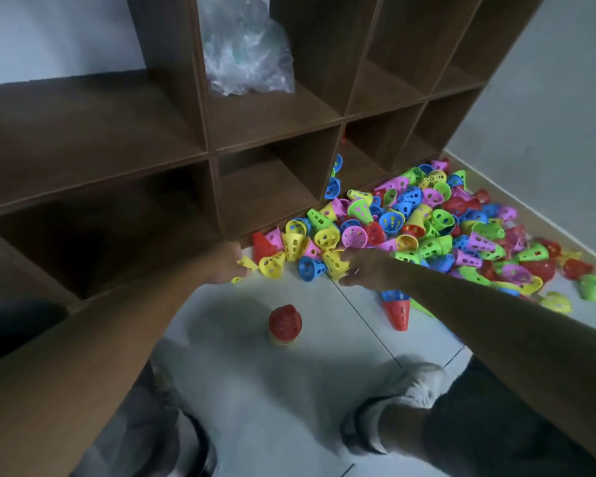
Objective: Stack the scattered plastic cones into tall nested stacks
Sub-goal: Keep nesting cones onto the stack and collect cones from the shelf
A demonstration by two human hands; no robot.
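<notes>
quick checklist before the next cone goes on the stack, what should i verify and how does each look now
1. Left hand has a cone: ok, it holds a yellow cone at the near edge of the pile.
2. Right hand has a cone: ok, its fingers are on another yellow cone.
3. Started stack upright: ok, it stands on the floor with a red cone on top.
4. Room around the stack: ok, bare tile on all sides.
5. Shoes away from the stack: ok.
6. Second stack under the right forearm: not ok, it lies tipped over.
</notes>
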